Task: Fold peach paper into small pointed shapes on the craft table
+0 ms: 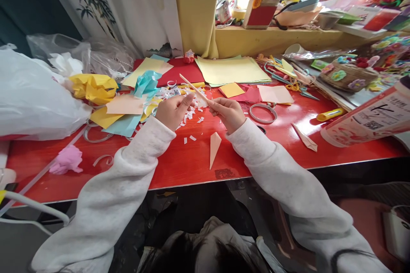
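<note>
Both your forearms, in pale sleeves [134, 170], reach forward and angle inward over the red surface [185, 166], wrists raised. The fingers of your right hand [231, 115] pinch the lower end of a thin paper stick [190, 84], which slants up and away to the left. Your left hand [171, 111] sits just beside it, fingers curled and thumb pointing toward the stick (whether those fingers grip anything, you cannot tell from here). Below your right fingers, toward you, lies a folded paper piece [215, 147]; white scraps [191, 114] scatter between and beyond both sets of fingers. Right of your right fingers rests a clear ring [263, 113].
</note>
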Tool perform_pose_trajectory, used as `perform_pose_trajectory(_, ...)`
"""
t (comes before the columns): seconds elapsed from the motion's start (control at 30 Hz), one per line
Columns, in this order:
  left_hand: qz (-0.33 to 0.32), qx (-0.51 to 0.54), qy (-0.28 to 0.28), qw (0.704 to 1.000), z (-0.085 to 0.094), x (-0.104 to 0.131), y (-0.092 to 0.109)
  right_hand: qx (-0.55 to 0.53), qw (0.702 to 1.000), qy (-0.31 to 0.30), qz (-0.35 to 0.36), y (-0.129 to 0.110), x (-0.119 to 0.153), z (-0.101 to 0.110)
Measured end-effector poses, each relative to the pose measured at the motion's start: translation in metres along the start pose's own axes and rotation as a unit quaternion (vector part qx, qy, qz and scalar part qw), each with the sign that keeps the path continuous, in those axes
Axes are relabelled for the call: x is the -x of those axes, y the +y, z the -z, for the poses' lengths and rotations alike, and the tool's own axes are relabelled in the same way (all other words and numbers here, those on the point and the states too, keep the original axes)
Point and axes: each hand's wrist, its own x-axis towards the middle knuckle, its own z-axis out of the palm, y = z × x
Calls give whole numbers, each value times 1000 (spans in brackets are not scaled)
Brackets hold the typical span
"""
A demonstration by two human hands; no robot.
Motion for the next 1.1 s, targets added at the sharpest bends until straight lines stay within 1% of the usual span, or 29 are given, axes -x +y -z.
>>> perform_pose_trajectory(0.07, 52, 98, -40, 993, -2, 0, 4, 28, 999, 6, 14, 0, 1, -1)
perform_pose_trajectory(0.13, 63, 157, -64, 984, -5, 1, 7, 60, 998, 13, 28, -1, 2, -3)
perform_pose_trajectory(0.2, 64, 183, -73, 978, -8, 2, 8, 83, 996, 13, 43, -3, 5, -6)
perform_pose_trajectory(0.33, 78, 198, -59, 975, -11, 4, 6, 102, 993, -5, 56, -4, 8, -10)
perform_pose_trajectory(0.4, 88, 217, -64, 970, -10, 4, 5, 113, 992, -10, 63, -3, 8, -10)
perform_pose_trajectory(0.63, 133, 295, -79, 943, -7, 1, 7, 160, 982, 5, 96, 2, 7, -8)
perform_pose_trajectory(0.73, 149, 283, -59, 946, -6, 0, 8, 171, 980, 13, 98, 3, 7, -7)
perform_pose_trajectory(0.8, 146, 263, -48, 952, -5, 0, 8, 176, 979, 16, 100, 3, 7, -6)
perform_pose_trajectory(0.9, 122, 249, -68, 958, -5, 0, 8, 194, 976, 12, 98, 3, 7, -6)
perform_pose_trajectory(0.97, 120, 260, -72, 955, -6, 0, 7, 212, 971, 13, 107, 4, 7, -6)
perform_pose_trajectory(1.1, 150, 305, -56, 939, -9, -1, 4, 247, 958, 12, 143, 5, 7, -7)
